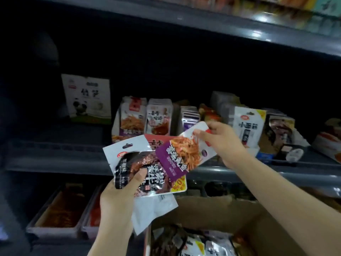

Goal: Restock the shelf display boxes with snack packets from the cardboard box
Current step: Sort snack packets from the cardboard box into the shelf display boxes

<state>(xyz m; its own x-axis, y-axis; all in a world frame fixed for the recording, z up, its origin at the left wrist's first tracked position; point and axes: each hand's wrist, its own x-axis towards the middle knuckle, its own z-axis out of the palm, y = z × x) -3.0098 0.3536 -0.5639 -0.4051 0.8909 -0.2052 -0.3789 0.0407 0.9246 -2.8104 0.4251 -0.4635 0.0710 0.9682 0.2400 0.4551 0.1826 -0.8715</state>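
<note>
My left hand [118, 194] grips a stack of snack packets, topped by a black and white one with dark red food on it [134, 163]. A plain white packet [151, 209] sticks out below the stack. My right hand [223, 143] pinches the upper end of a purple and white packet with orange strips [186, 154], held tilted over the stack's right side. Behind both hands, display boxes [142, 117] on the middle shelf hold upright packets. The open cardboard box [221, 215] sits at the bottom right, with several packets [193, 244] inside.
A panda-printed white box [88, 98] stands at the back left of the middle shelf. More display boxes and a white packet with black lettering [247, 124] line the shelf to the right. Trays of red-orange goods [60, 207] fill the lower shelf at left. A shelf edge [258, 30] runs overhead.
</note>
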